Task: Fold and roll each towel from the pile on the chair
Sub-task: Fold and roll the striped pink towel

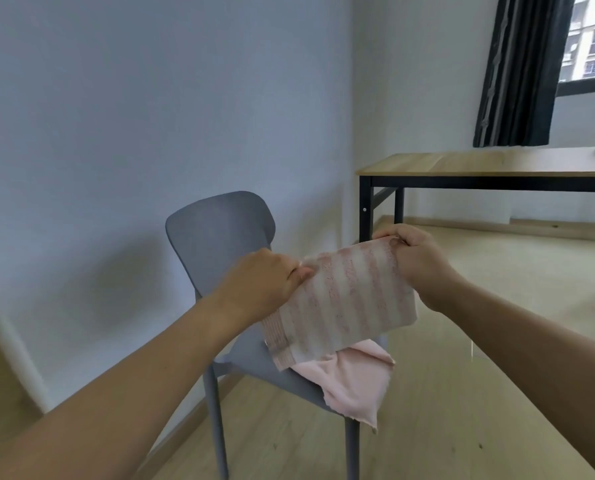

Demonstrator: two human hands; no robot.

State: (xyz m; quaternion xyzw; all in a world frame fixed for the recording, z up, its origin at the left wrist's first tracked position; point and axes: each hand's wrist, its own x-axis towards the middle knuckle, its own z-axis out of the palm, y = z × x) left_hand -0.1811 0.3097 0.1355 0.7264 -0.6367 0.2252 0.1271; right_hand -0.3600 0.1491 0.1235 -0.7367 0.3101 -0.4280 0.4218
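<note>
While the plain pink towel (355, 382) waits on the grey chair (220, 233), left hand (265, 282) and right hand (417, 261) pinch the striped towel (348, 303) taut, frame centre. Folding stage; rolling likely next, needs aligned edges.

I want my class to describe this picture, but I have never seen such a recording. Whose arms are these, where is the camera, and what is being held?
There is no machine here: a person wears one camera on the head, looking forward and down at their own bare arms. The left hand and right hand each pinch an upper corner of a pink-and-white striped towel, holding it up above a grey plastic chair. A plain pale pink towel lies on the seat, hanging over its edge. Behind stands a wooden table with black legs.
</note>
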